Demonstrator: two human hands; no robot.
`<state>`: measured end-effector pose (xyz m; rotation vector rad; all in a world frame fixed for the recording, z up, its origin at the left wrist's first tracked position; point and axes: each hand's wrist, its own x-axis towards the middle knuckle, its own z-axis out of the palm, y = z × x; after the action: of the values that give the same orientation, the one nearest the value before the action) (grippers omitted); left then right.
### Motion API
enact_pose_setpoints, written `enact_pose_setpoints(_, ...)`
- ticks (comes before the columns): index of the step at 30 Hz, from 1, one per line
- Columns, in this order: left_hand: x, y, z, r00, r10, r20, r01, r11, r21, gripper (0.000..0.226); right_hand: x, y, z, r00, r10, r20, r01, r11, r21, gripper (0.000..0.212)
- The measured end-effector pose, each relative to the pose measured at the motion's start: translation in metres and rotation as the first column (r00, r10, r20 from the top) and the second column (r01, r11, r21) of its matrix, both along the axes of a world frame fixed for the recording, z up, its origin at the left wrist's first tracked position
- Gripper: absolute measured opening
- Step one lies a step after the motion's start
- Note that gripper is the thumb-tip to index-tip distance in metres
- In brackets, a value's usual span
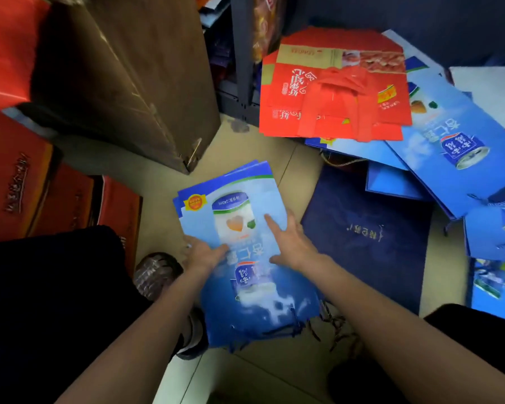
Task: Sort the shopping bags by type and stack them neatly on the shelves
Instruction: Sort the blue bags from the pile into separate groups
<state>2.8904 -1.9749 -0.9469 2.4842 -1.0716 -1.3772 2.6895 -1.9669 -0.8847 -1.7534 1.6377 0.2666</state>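
Blue bag stack point(245, 243) on floor point(289, 158): my left hand point(201, 253) grips edge, right hand point(289, 240) presses flat on top, squaring same-type bags.

Your forearms are bare, no sleeves in view. You wear dark trousers point(41, 287), filling the lower left and showing again at the lower right, and a translucent patterned sandal point(155, 275) left of centre.

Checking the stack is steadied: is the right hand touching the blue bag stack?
Touching. The head view shows the right hand lying flat, fingers spread, on the blue bag stack.
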Motion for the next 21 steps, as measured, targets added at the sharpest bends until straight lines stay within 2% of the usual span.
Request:
enact_pose_setpoints(2,-0.003,-0.008,0.002,0.998,-0.058,0.019,0.058,0.998,0.018,0.109,-0.003,-0.002,-0.011,0.998,-0.068,-0.008,0.069,0.995,0.069,0.096)
enact_pose_setpoints(4,-0.008,-0.026,0.008,0.994,-0.113,0.010,0.113,0.993,-0.022,0.092,-0.009,-0.008,-0.020,0.985,-0.172,0.006,0.170,0.978,0.118,0.098)
enact_pose_setpoints(8,-0.022,-0.086,0.033,0.971,-0.196,-0.133,0.155,0.951,-0.267,0.051,-0.025,-0.036,-0.028,0.893,-0.428,0.138,0.411,0.902,0.135,0.097)
enact_pose_setpoints(9,-0.026,-0.102,0.042,0.963,-0.211,-0.167,0.151,0.938,-0.312,0.048,-0.027,-0.044,-0.028,0.863,-0.475,0.172,0.456,0.879,0.139,0.097)
enact_pose_setpoints(11,-0.032,-0.125,0.051,0.946,-0.274,-0.172,0.208,0.923,-0.323,0.058,-0.029,-0.055,-0.030,0.769,-0.589,0.248,0.564,0.808,0.167,0.094)
enact_pose_setpoints(13,-0.035,-0.122,0.054,0.923,-0.363,-0.128,0.332,0.919,-0.211,0.066,-0.031,-0.058,-0.031,0.646,-0.705,0.292,0.681,0.706,0.194,0.084)
enact_pose_setpoints(15,-0.038,-0.106,0.051,0.885,-0.456,-0.094,0.450,0.890,-0.074,0.066,-0.035,-0.055,-0.032,0.594,-0.741,0.314,0.729,0.660,0.180,0.070)
enact_pose_setpoints(16,-0.040,-0.100,0.050,0.865,-0.498,-0.064,0.495,0.867,-0.057,0.065,-0.038,-0.052,-0.032,0.573,-0.748,0.334,0.745,0.646,0.168,0.065)
enact_pose_setpoints(19,-0.051,-0.094,0.057,0.795,-0.594,0.122,0.607,0.775,-0.178,0.062,-0.056,-0.047,-0.020,0.467,-0.764,0.446,0.805,0.576,0.144,0.059)
enact_pose_setpoints(21,-0.066,-0.098,0.064,0.776,-0.600,0.193,0.629,0.715,-0.305,0.058,-0.074,-0.046,-0.003,0.458,-0.739,0.493,0.827,0.558,0.068,0.054)
